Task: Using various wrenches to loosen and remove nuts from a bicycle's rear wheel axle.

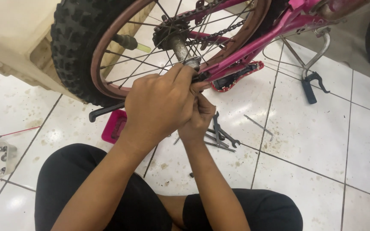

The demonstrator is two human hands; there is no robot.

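White floor tiles (313, 141) with brown spots and dark lines between them fill the room under a pink bike that is turned upside down.

Near the middle of the small back wheel with thin spokes and a dull pink rim (108, 55) sits the grey metal axle end (189, 60), right where the pink bike frame (253, 42) meets the wheel. Both hands are bunched up just under it. The left hand (159, 105) is curled shut, with its fingers at the dark end of the frame beside the axle. What it pinches is too small to see. The right hand (200, 117) is tucked behind and under the left one, touching it. Its fingers are bent too, but I cannot tell if they hold anything.

A knobby black tyre (71, 47) goes around the rim. A dark chain (219, 32) runs by the little toothed gear (168, 32).

On the floor just behind the hands lies a bunch of grey metal wrenches (221, 139). A thin metal rod (258, 125) lies near them. The pink and black bike seat (236, 77) rests upside down on the tiles. A flat pink tray (114, 126) sits by the tyre. The person's knees in black trousers (73, 188) are at the bottom.
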